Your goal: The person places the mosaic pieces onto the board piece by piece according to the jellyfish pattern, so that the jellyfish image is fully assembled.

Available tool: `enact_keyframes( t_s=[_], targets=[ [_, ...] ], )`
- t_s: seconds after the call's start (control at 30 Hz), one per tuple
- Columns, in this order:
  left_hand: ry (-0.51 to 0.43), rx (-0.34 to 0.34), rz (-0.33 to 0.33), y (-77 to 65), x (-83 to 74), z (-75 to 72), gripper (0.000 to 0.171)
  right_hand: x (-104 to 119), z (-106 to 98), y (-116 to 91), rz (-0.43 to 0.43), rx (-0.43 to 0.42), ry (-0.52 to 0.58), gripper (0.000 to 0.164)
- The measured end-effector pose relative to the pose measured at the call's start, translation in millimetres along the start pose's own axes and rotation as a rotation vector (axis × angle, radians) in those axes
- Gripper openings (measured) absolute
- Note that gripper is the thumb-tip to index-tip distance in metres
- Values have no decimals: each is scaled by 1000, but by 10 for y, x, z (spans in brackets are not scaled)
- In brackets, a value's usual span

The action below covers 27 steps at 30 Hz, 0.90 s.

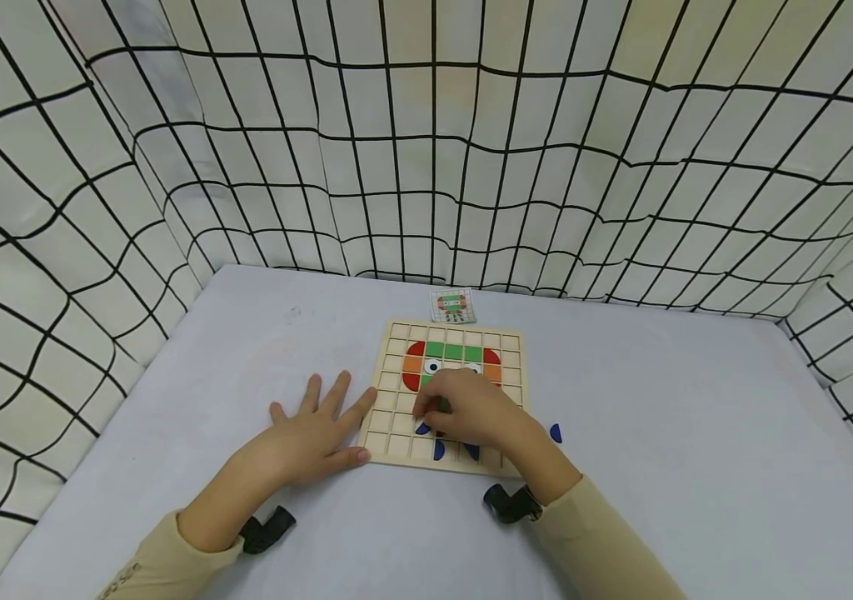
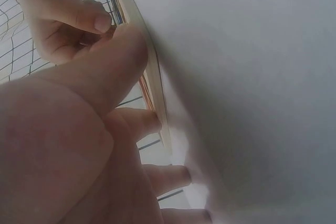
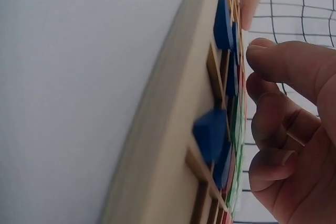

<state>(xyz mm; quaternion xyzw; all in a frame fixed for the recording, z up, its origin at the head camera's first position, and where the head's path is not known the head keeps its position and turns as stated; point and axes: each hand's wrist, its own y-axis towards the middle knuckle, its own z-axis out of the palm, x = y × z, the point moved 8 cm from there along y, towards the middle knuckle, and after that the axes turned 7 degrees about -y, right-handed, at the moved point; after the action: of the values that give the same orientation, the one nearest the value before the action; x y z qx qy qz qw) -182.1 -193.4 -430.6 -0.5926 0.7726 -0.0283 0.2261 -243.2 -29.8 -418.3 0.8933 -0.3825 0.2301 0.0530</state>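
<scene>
A square wooden grid board [image 1: 389, 421] lies on the white table. Set in it are red, orange and green pieces and two eye tiles [image 1: 433, 367], forming a face-like pattern. My left hand [image 1: 305, 442] lies flat with fingers spread; its thumb and index finger are against the board's left edge. Over the board's lower middle is my right hand [image 1: 467, 408], fingers bent downward, with no piece showing between thumb and fingers in the right wrist view. Blue pieces [image 1: 438, 450] lie below it, one blue wedge [image 3: 210, 134] near the board's edge. The hand covers part of the pattern.
Behind the board lies a small pattern card [image 1: 452, 306] with a similar face. One blue half-round piece [image 1: 556, 433] sits on the table right of the board. Black netting [image 1: 434, 137] over white cloth surrounds the table's back and sides.
</scene>
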Motion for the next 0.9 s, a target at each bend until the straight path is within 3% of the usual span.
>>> enact_keyframes(
  t_s=[0.23,0.5,0.9],
  targets=[
    [-13,4,-1,16,-17,7,81,-99,-83,-93,19,-61,21,12],
    [-6,9,-11,7,-14,4,82,-86,21,-120,6,5,-4,17],
    [-11,7,-9,-5,-21,6,82,-66,28,-125,17,10,19,19]
  ],
)
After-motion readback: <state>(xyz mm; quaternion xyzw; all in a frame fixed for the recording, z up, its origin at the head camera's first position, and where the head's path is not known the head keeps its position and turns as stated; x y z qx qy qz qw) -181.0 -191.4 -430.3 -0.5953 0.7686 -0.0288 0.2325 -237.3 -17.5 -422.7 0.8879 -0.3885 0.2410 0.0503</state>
